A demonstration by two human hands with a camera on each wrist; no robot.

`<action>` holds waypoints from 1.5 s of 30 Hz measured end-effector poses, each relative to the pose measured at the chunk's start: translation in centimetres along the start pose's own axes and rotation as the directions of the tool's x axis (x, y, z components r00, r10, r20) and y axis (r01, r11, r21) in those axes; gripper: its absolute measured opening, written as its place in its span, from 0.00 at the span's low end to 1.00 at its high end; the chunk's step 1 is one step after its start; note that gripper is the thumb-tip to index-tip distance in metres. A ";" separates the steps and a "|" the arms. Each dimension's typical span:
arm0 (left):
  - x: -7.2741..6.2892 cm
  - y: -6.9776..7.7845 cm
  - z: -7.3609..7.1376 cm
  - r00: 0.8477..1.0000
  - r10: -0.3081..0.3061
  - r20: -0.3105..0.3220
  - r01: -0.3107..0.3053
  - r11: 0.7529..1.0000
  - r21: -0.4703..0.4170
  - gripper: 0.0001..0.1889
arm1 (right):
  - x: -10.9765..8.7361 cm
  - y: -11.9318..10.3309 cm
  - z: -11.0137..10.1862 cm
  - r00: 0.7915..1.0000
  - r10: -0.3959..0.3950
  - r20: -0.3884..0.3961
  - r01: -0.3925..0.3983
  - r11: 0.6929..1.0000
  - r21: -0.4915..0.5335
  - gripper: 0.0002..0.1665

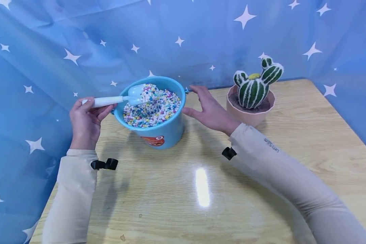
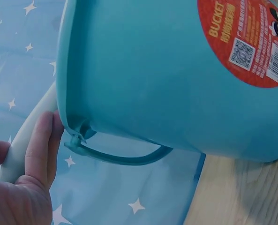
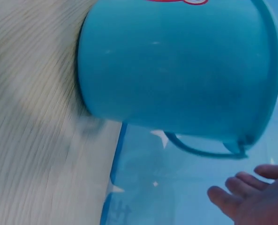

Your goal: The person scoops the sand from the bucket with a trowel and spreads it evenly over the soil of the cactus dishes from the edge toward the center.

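A light blue bucket [image 1: 170, 135], filled with small multicoloured beads [image 1: 164, 112], stands upright on the table. My left hand [image 1: 86, 123] pinches the white handle of a toy shovel [image 1: 105, 101] between thumb and fingers, left of the bucket. The shovel's pale blue blade, carrying some beads, is over the bucket's mouth. To the right of the bucket is my right hand [image 1: 211, 112], thumb and fingers spread. In the right wrist view, its fingertips [image 3: 218, 194] are apart from the bucket wall. The bucket's handle [image 2: 124, 157] hangs down behind it.
A toy cactus [image 1: 253, 93] in a pink pot [image 1: 250, 117] stands right of the bucket, close behind my right forearm. A blue curtain [image 1: 158, 34] with white stars runs behind and beside the wooden table [image 1: 164, 203].
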State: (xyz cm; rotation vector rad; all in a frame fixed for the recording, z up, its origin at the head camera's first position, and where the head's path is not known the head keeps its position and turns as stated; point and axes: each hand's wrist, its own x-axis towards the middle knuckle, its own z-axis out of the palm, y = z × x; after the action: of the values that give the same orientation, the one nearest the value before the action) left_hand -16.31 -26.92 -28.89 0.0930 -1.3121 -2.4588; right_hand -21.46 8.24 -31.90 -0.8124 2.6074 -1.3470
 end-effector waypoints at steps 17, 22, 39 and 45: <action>-0.2 0.0 3.0 0.998 0.010 0.061 -0.006 0.997 -0.073 0.07 | -6.3 2.8 -3.4 0.994 0.080 -0.074 -0.079 0.997 0.020 0.48; -0.4 -0.1 4.4 0.998 0.006 0.067 -0.002 0.998 -0.056 0.07 | -7.5 3.7 -4.0 0.994 0.062 -0.093 -0.057 0.997 0.051 0.43; -0.9 -1.5 8.0 0.991 -0.057 0.123 0.064 0.996 -0.057 0.08 | -11.6 5.5 -6.3 0.981 0.086 -0.175 -0.076 0.995 0.065 0.31; -0.9 -2.1 9.6 0.988 -0.072 0.135 0.076 0.997 -0.028 0.07 | -12.9 6.4 -7.9 0.942 0.072 -0.327 -0.066 0.997 0.029 0.25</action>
State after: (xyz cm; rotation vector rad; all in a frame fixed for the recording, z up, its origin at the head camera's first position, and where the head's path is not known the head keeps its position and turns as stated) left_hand -18.14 -17.94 -25.22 -0.0331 -1.3441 -2.5880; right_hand -15.60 23.49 -34.12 -0.5254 2.8299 -1.6044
